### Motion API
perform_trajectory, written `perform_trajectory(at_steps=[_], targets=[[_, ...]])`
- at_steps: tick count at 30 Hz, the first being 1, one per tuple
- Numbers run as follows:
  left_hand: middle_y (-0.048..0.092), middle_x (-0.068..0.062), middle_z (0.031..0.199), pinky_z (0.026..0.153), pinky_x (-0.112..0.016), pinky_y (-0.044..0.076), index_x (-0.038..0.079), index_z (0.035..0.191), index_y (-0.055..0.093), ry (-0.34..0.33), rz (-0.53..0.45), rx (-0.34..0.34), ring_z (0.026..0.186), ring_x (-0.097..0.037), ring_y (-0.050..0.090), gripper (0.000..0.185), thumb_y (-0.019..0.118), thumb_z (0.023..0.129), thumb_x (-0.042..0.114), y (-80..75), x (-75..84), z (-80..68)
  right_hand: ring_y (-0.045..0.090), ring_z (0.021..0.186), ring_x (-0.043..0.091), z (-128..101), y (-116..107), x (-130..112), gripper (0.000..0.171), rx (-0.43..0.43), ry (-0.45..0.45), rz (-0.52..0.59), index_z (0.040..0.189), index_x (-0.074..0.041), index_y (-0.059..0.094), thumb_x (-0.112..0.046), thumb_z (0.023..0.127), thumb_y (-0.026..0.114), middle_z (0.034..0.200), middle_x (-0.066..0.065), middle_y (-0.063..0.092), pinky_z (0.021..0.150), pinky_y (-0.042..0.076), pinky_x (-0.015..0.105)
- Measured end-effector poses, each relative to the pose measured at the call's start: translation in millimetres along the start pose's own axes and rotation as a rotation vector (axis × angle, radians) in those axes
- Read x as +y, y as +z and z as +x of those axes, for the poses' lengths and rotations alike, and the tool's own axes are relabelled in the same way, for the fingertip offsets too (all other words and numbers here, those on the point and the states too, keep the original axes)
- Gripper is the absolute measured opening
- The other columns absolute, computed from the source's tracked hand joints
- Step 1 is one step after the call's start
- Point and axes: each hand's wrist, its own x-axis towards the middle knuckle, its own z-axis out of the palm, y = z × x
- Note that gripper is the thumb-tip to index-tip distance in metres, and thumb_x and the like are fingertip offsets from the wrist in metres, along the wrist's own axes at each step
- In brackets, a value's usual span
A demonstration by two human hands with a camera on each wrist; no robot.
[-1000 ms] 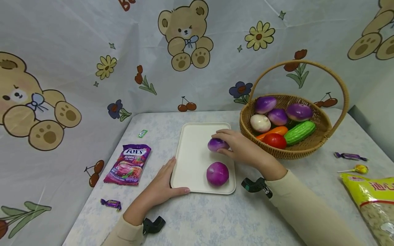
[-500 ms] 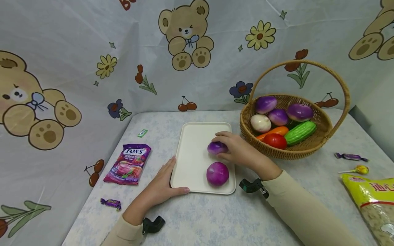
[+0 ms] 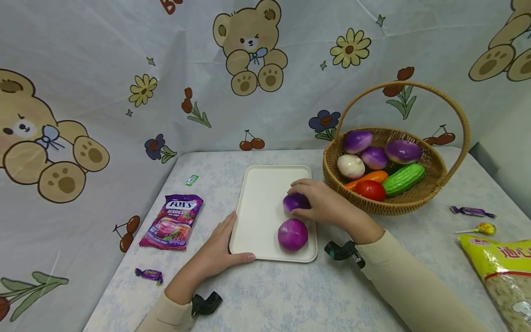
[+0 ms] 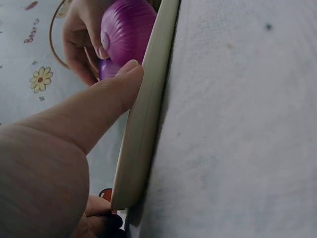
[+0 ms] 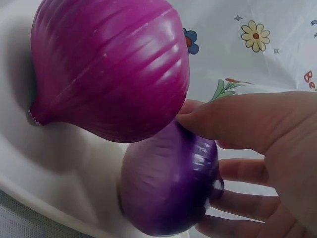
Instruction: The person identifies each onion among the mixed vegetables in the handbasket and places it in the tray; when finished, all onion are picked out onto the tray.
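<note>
My left hand (image 3: 215,249) rests against the left side and near corner of a cream tray (image 3: 257,212). Its fingers lie straight along the side, and in the left wrist view its thumb (image 4: 114,89) presses the rim. On the tray's right half, my right hand (image 3: 321,203) holds a round, dark purple vegetable (image 5: 171,183) between thumb and curled fingers; the palm partly covers it in the head view. Nearer to me on the tray sits a magenta onion (image 3: 292,234), close in front of the purple one, with no hand on it.
Behind and right stands a wicker basket (image 3: 398,210) of purple vegetables, a white bulb, a carrot, a tomato and a cucumber (image 3: 404,180). A candy bag (image 3: 172,222) and wrapped sweets lie left. At right are a lollipop (image 3: 486,228), another sweet (image 3: 473,211) and a yellow bag (image 3: 504,272).
My right hand has shifted the purple vegetable slightly to the right on the tray. The left hand, tray and magenta onion have stayed in place.
</note>
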Motion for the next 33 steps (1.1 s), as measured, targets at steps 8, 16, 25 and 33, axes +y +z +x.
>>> perform_trajectory(at_steps=[8, 16, 25, 33], targets=[[0.008, -0.004, 0.175, 0.123, -0.059, 0.014, 0.012, 0.171, 0.008, 0.006, -0.001, -0.001, 0.158, -0.029, 0.004, 0.134, 0.084, 0.077, 0.071, 0.1, -0.3, 0.5, 0.064, 0.119, 0.031, -1, 0, -2, 0.044, -0.020, -0.021, 0.005, 0.122, -0.003, 0.074, -0.021, 0.086, 0.092, 0.129, 0.014, 0.068, 0.100, 0.054, 0.046], [0.008, -0.003, 0.175, 0.123, -0.058, 0.014, 0.012, 0.171, 0.008, 0.001, 0.002, -0.004, 0.158, -0.027, 0.004, 0.133, 0.084, 0.078, 0.070, -0.5, 0.3, -0.2, 0.063, 0.122, 0.033, -2, -4, -4, 0.044, -0.012, -0.037, -0.006, 0.122, -0.001, 0.074, -0.021, 0.087, 0.090, 0.130, 0.015, 0.068, 0.104, 0.051, 0.048], [0.009, -0.003, 0.175, 0.123, -0.058, 0.013, 0.011, 0.170, 0.009, -0.004, 0.005, 0.005, 0.158, -0.029, 0.004, 0.133, 0.084, 0.077, 0.070, 0.9, -0.1, -0.7, 0.061, 0.126, 0.033, -5, -18, -14, 0.044, 0.021, -0.015, -0.018, 0.129, -0.004, 0.072, -0.021, 0.091, 0.087, 0.135, 0.015, 0.066, 0.106, 0.049, 0.049], [0.009, -0.002, 0.175, 0.123, -0.058, 0.012, 0.012, 0.170, 0.010, 0.002, 0.000, 0.010, 0.158, -0.028, 0.004, 0.133, 0.084, 0.077, 0.071, 1.4, -1.0, -0.5, 0.062, 0.124, 0.033, -5, -51, -11, 0.043, 0.139, -0.028, -0.057, 0.130, -0.004, 0.071, -0.023, 0.094, 0.085, 0.134, 0.015, 0.066, 0.105, 0.049, 0.053]])
